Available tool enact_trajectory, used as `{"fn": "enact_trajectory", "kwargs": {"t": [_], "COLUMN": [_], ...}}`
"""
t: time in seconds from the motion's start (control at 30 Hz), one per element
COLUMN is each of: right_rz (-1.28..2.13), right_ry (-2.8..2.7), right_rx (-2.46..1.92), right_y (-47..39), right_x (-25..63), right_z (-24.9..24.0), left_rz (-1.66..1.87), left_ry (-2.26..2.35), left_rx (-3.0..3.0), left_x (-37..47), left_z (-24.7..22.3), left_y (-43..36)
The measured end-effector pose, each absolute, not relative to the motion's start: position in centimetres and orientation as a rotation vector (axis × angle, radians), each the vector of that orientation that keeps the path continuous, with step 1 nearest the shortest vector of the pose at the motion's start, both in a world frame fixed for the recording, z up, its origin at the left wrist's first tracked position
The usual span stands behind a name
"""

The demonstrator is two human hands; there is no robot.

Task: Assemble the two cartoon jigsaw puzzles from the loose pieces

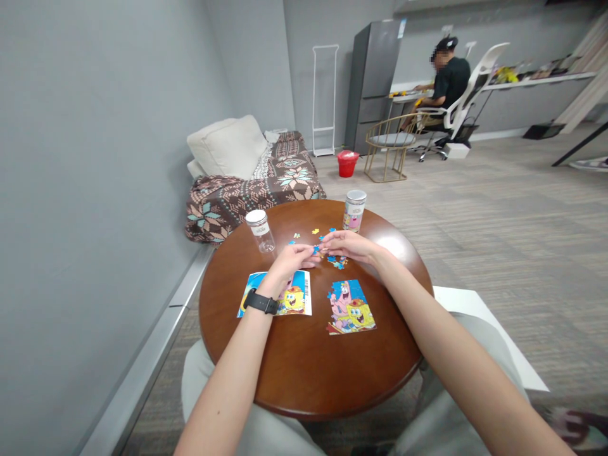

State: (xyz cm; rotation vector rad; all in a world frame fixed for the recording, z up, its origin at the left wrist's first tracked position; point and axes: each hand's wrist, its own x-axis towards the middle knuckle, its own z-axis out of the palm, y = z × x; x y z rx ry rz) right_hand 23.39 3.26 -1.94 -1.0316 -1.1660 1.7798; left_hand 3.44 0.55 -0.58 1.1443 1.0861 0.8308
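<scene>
Over the loose puzzle pieces (338, 261) near the middle of the round table, my two hands are close together. My left hand (295, 258) has its fingers closed at a small blue puzzle piece (316, 250). My right hand (349, 245) is closed in a pinch just right of it; what lies between its fingertips is too small to make out. Nearer to me lies a partly assembled cartoon puzzle (351, 307) with an uneven left edge. A printed picture sheet (298, 297) is left of it, partly hidden by my left wrist.
A clear lidded jar (263, 233) stands at the table's back left, and a jar with a cartoon label (353, 212) at the back right. Beyond the brown table (304, 373) are a covered sofa (285, 171), a red bin (347, 164) and a seated person (451, 79).
</scene>
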Motion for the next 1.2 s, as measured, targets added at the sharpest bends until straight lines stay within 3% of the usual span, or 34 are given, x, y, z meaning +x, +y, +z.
{"fn": "enact_trajectory", "kwargs": {"t": [1.2], "right_rz": [1.789], "right_ry": [-1.175], "right_rx": [-1.042], "right_y": [2.93], "right_x": [23.32], "right_z": [-1.55], "left_rz": [0.866], "left_ry": [1.114], "left_rx": [1.132], "left_x": [3.46], "left_z": [-0.61], "left_y": [0.64]}}
